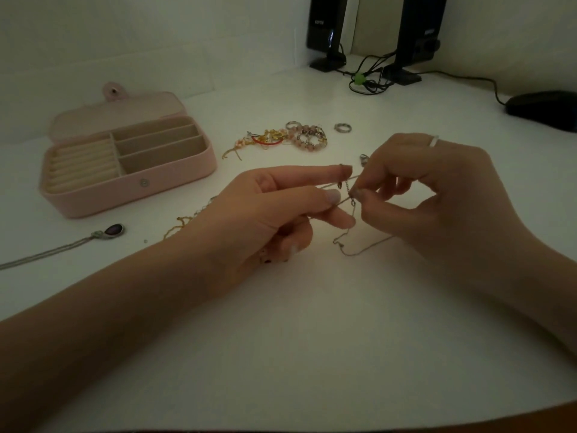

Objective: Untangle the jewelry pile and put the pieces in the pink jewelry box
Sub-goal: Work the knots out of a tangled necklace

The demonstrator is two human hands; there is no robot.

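While both hands pinch a thin chain (pixel 349 245), L hand (pixel 268 220) & R hand (pixel 437 198) hide part of it; pink box (pixel 131 182) open at left, bead pile (pixel 290 137) & ring (pixel 342 127) behind on counter (pixel 312 323).

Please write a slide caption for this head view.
Both hands pinch a thin chain beside the open pink jewelry box.

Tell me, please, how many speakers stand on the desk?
2: one speaker at the back wall, the other speaker just right of it; both partly cropped.
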